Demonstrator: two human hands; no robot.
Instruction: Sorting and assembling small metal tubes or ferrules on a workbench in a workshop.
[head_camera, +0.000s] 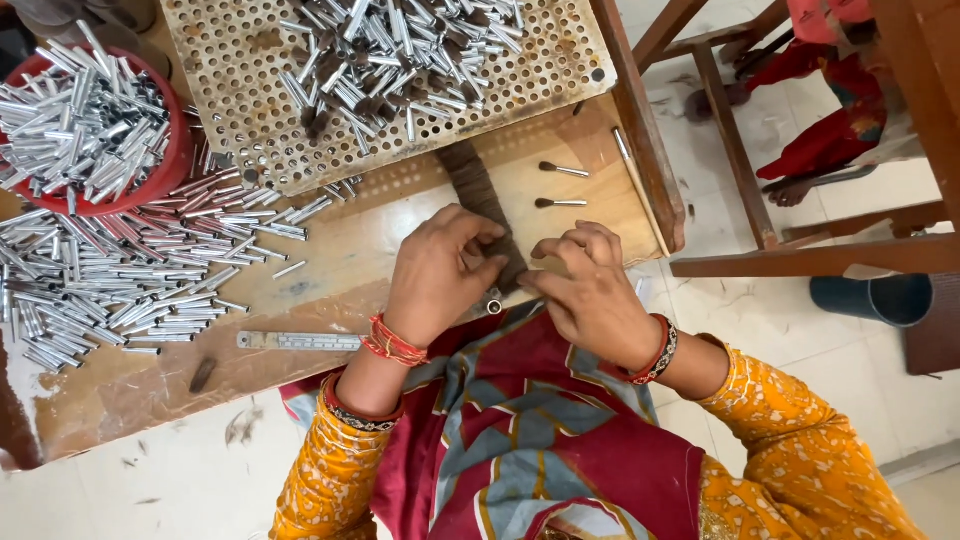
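At the near table edge, my left hand (435, 270) and right hand (590, 290) pinched a brown hair bundle (480, 195), I judged to hold it steady. Nearby lay a ruler (298, 341); farther off, two small brushes (560, 186), loose metal tubes (120, 290) and a perforated tray (240, 110).

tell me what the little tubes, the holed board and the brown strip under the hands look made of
The little tubes look like bright metal, perhaps aluminium: silvery and shiny. The holed board looks like wood or fibreboard: matt tan with drilled rows of holes. The brown strip, pinched by the left hand and right hand, looks like a bundle of hair or fibre: dull and streaky.
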